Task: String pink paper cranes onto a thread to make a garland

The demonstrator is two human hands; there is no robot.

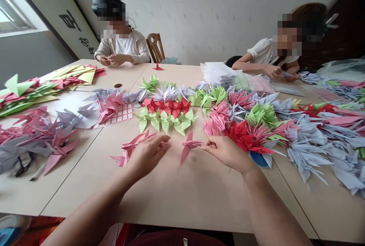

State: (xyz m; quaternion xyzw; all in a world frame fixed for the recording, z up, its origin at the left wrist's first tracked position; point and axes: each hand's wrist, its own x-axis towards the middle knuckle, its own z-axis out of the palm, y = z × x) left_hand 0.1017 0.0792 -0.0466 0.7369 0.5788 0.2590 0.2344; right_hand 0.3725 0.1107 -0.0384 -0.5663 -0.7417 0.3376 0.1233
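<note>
A pink folded paper crane (190,146) hangs between my two hands, just above the table. Thumb and fingertips of my right hand (225,151) are closed beside its pointed end, on what looks like a thin thread or needle. My left hand (151,153) pinches a fine thread (167,143) that runs toward the crane. Behind the left hand lie more pink cranes (129,147), partly covered by it. Beyond my hands, light green cranes (165,121) stand in a row in front of a row of red cranes (167,106).
Heaps of pink and lilac cranes (31,135) cover the table's left side. A long mixed pile (256,124) fills the right. Clear bags (219,74) lie at the back. Across the table (182,200) sit two people, both with their hands at small work. A red grid sheet (116,116) lies left.
</note>
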